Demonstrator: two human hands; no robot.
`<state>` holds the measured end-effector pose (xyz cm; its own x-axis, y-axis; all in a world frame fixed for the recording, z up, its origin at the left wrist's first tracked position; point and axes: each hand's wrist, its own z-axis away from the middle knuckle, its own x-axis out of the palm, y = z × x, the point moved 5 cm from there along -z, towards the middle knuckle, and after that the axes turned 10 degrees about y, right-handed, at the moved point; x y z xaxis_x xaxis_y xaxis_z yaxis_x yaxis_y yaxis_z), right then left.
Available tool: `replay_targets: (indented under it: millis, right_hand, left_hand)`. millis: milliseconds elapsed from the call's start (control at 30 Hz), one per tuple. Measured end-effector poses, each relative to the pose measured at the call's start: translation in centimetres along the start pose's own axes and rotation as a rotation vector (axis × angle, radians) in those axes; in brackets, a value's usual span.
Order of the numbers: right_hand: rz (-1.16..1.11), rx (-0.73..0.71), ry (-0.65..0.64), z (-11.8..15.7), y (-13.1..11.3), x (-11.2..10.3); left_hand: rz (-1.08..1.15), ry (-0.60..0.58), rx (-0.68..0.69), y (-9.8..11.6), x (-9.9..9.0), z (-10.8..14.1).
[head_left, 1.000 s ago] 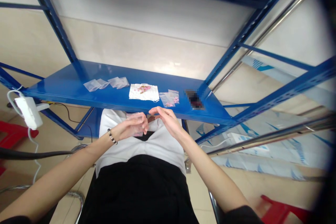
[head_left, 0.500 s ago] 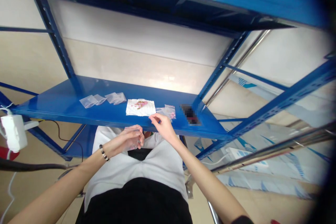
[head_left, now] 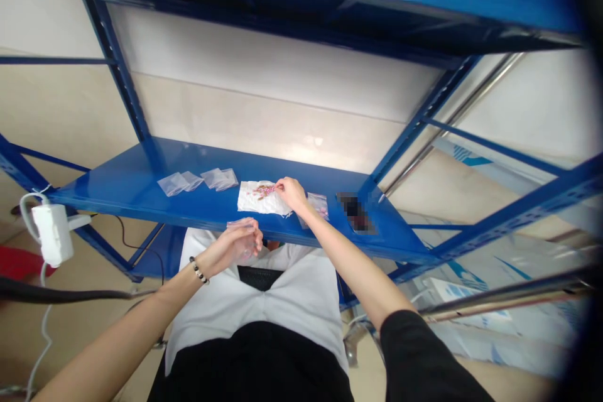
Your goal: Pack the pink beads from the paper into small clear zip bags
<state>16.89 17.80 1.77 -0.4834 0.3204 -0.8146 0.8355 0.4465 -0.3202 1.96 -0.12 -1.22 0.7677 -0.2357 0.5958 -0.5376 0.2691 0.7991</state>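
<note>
My left hand (head_left: 241,240), a beaded bracelet on its wrist, is closed around a clear plastic bag (head_left: 245,254) just in front of the shelf edge. Over the white crumpled paper (head_left: 249,205), my right hand (head_left: 292,192) has its fingertips pinched together at the right side of a pile of small pink and brownish pieces (head_left: 262,191). The pieces are too small to name, and what sits between those fingertips is hidden. Beside my right forearm lies a clear bag with pink bits in it (head_left: 320,203), partly covered by the arm.
Flat clear bags (head_left: 173,184) lie at the left on the blue shelf (head_left: 127,191), with more clear bags (head_left: 220,179) nearer the paper. A blurred-out dark object (head_left: 357,212) lies at the right. Blue uprights frame both ends, and a white power adapter (head_left: 53,235) hangs at the left.
My right hand has moved forward from the paper's near right corner to the pile on it. My left hand still holds the clear bag. The whole view has shifted slightly.
</note>
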Motion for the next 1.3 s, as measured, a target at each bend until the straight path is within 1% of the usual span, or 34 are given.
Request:
replay_targets:
  millis: [167, 267, 333, 400, 467, 533, 567, 600, 633, 700, 733, 767, 833, 900, 967, 1067, 1100, 1167, 1233, 1267, 1300]
  right_hand:
    - [-0.011, 0.008, -0.023, 0.4, 0.7, 1.0]
    - [-0.020, 0.018, -0.027, -0.2, 1.0, 1.1]
    - [-0.035, 0.022, -0.021, -0.9, 1.0, 0.7]
    - [-0.045, 0.025, -0.003, -1.3, 0.6, -0.2]
    - [-0.084, 0.034, 0.045, -0.5, -0.5, -1.6]
    - [-0.218, 0.032, 0.116, 1.8, -2.2, -3.3]
    - [-0.336, 0.017, 0.156, 3.6, -3.4, -4.3]
    - [-0.446, -0.022, 0.140, 5.6, -4.7, -5.0]
    - [-0.525, -0.073, 0.087, 7.7, -6.1, -5.6]
    - [-0.578, -0.161, -0.031, 11.5, -8.5, -6.5]
    - [-0.573, -0.184, -0.062, 12.9, -9.4, -6.8]
    - [-0.553, -0.202, -0.091, 13.9, -10.0, -7.1]
    - [-0.502, -0.218, -0.123, 14.7, -10.6, -7.3]
    - [-0.458, -0.241, -0.153, 14.1, -10.8, -7.4]
    - [-0.433, -0.290, -0.188, 13.0, -11.0, -7.4]
    - [-0.424, -0.367, -0.205, 11.1, -11.1, -7.7]
    - [-0.421, -0.376, -0.181, 10.4, -10.8, -7.8]
    - [-0.379, -0.358, -0.077, 8.7, -9.6, -7.8]
    - [-0.274, -0.292, 0.055, 6.6, -7.6, -7.1]
    - [-0.210, -0.246, 0.097, 5.5, -6.3, -6.5]
    - [-0.161, -0.195, 0.106, 4.3, -5.0, -5.6]
  left_hand:
    - [0.002, -0.022, -0.012, 0.0, 0.9, 1.3]
    - [0.007, -0.048, -0.026, -0.1, 1.2, 1.2]
    - [0.002, -0.047, -0.037, -0.2, 1.0, 0.7]
    - [-0.026, -0.037, -0.063, -0.6, 0.8, 0.3]
    - [-0.093, -0.040, -0.100, -1.2, 0.7, 0.2]
    - [-0.184, -0.049, -0.115, -1.8, 0.7, 0.3]
    - [-0.228, -0.051, -0.109, -2.1, 0.7, 0.5]
    - [-0.264, -0.051, -0.098, -2.3, 0.8, 0.7]
    - [-0.289, -0.047, -0.083, -2.4, 0.8, 0.9]
    - [-0.315, -0.032, -0.055, -2.7, 0.9, 1.4]
    - [-0.325, -0.025, -0.048, -2.8, 1.0, 1.6]
    - [-0.339, -0.021, -0.044, -2.9, 1.1, 1.8]
    - [-0.374, -0.026, -0.042, -3.0, 1.3, 2.0]
    - [-0.402, -0.042, -0.039, -3.0, 1.3, 1.8]
    - [-0.399, -0.052, -0.023, -2.9, 1.2, 1.3]
    - [-0.324, -0.036, 0.002, -2.4, 1.0, 0.3]
    - [-0.285, -0.029, 0.006, -2.3, 1.0, 0.1]
    - [-0.214, -0.020, 0.002, -2.1, 1.2, 0.1]
    - [-0.179, -0.021, -0.007, -2.0, 1.5, 0.5]
    - [-0.171, -0.023, -0.009, -1.9, 1.6, 0.8]
    - [-0.166, -0.027, -0.010, -1.9, 1.6, 1.1]
